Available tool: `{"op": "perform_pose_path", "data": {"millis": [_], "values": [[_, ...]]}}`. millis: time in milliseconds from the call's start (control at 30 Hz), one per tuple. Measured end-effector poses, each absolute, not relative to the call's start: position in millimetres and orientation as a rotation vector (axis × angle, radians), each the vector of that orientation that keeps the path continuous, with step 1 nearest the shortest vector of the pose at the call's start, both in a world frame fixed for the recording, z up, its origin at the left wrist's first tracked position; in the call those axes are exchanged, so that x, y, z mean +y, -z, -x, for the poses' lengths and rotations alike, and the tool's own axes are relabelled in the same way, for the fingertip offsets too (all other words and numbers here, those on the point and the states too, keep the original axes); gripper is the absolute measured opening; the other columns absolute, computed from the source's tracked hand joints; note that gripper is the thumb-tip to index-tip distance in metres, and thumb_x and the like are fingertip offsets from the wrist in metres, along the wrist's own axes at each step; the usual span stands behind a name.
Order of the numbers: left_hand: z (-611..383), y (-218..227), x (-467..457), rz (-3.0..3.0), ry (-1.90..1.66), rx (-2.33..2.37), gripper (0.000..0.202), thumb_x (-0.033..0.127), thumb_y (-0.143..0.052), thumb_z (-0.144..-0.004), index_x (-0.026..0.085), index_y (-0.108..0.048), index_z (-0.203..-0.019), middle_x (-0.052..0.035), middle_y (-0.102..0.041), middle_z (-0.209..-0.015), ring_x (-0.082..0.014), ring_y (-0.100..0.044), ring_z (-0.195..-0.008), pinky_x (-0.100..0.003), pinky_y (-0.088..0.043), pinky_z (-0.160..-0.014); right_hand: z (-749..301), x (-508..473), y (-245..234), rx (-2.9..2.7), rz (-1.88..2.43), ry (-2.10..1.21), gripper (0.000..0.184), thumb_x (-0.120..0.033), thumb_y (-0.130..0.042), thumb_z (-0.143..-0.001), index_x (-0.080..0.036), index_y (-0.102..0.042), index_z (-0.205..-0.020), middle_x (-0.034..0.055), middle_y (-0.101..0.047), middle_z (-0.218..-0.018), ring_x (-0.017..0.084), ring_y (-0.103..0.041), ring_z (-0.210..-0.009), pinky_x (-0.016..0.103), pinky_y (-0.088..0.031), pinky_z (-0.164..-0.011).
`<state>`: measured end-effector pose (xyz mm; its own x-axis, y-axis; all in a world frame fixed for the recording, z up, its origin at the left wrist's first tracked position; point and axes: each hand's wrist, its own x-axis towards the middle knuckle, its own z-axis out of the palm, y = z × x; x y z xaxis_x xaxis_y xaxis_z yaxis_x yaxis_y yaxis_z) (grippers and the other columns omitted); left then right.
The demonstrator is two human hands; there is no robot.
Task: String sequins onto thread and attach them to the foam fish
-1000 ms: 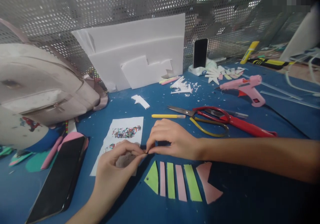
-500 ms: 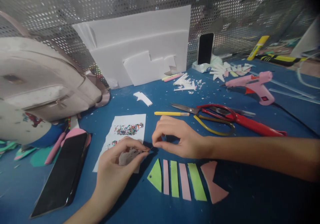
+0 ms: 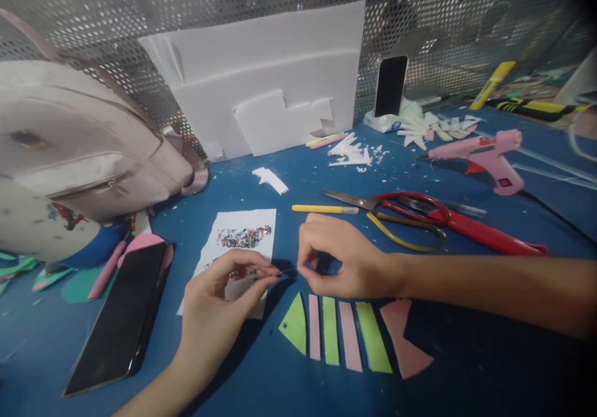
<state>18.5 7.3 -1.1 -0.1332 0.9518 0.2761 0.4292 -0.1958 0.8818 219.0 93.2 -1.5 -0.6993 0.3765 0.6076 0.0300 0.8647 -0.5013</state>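
Observation:
Thumb and forefinger of my left hand (image 3: 217, 305) pinch together above the lower part of a white paper sheet (image 3: 212, 230). A tiny dark bit, like a bead, shows at those fingertips. From there a thin thread or wire (image 3: 289, 270) runs across to my right hand (image 3: 342, 255), whose thumb and forefinger are closed on its other end. Small multicoloured beads (image 3: 245, 237) lie in a heap on the paper. Just in front of my right hand, green and pink pieces form a fish: a green head (image 3: 296, 327), several strips (image 3: 330, 331) and a pink tail (image 3: 407, 341).
Behind my right hand lie a yellow pen (image 3: 324, 209) and red-handled scissors (image 3: 410, 209). A pink glue gun (image 3: 485, 153) rests at the right. To the left are a black phone (image 3: 119, 317) and a backpack (image 3: 93, 137). White boards (image 3: 270, 50) lean at the back.
My right hand has drawn slightly away from my left, so more of the thread shows between them. The view has shifted a little.

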Motion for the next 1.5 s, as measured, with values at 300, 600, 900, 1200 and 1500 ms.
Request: {"op": "perform_pose_path", "data": {"millis": [300, 600, 900, 1200, 1500], "values": [[-18.9, 0.6, 7.8, -1.626, -1.299, 1.550, 0.011, 0.015, -0.074, -0.075, 0.024, -0.070, -0.080, 0.0030, -0.072, -0.077, -0.0120, -0.068, -0.076, -0.019, -0.055, -0.072, -219.2, 92.1, 3.5, -2.306, 0.283, -0.500, 0.015, -0.009, -0.050, -0.082, -0.020, -0.043, -0.074, -0.0013, -0.048, -0.069, 0.013, -0.039, -0.067, 0.029, -0.034, -0.065], [-17.7, -0.6, 5.7, -1.629, -1.298, 1.543, 0.010, 0.016, -0.075, -0.075, 0.023, -0.070, -0.079, 0.0024, -0.072, -0.078, -0.0129, -0.067, -0.077, -0.021, -0.055, -0.073, -218.8, 92.6, 4.5, -2.286, 0.278, -0.479, 0.015, -0.007, -0.052, -0.080, -0.018, -0.044, -0.074, -0.0026, -0.046, -0.069, 0.011, -0.038, -0.067, 0.027, -0.033, -0.065], [-16.3, 1.3, 5.7, -1.679, -1.263, 1.554, 0.010, 0.018, -0.074, -0.076, 0.026, -0.070, -0.080, 0.0051, -0.072, -0.079, -0.0101, -0.067, -0.077, -0.018, -0.052, -0.073, -219.0, 91.9, 6.3, -2.312, 0.273, -0.478, 0.014, -0.007, -0.053, -0.080, -0.017, -0.046, -0.074, -0.0027, -0.048, -0.070, 0.010, -0.038, -0.067, 0.027, -0.032, -0.065], [-16.9, -1.6, 4.4, -1.738, -1.236, 1.517, 0.013, 0.015, -0.071, -0.079, 0.027, -0.071, -0.082, 0.0054, -0.073, -0.080, -0.0089, -0.067, -0.078, -0.016, -0.052, -0.074, -218.1, 91.8, 3.1, -2.332, 0.250, -0.440, 0.013, -0.009, -0.052, -0.082, -0.017, -0.047, -0.074, -0.0029, -0.048, -0.069, 0.010, -0.037, -0.067, 0.026, -0.032, -0.065], [-17.1, 1.3, 5.0, -1.794, -1.222, 1.477, 0.015, 0.012, -0.071, -0.080, 0.027, -0.072, -0.083, 0.0044, -0.072, -0.082, -0.0103, -0.066, -0.081, -0.019, -0.051, -0.076, -217.9, 91.5, 3.6, -2.385, 0.229, -0.374, 0.011, -0.011, -0.051, -0.084, -0.017, -0.051, -0.075, -0.0021, -0.049, -0.068, 0.012, -0.037, -0.068, 0.026, -0.032, -0.066]]}}
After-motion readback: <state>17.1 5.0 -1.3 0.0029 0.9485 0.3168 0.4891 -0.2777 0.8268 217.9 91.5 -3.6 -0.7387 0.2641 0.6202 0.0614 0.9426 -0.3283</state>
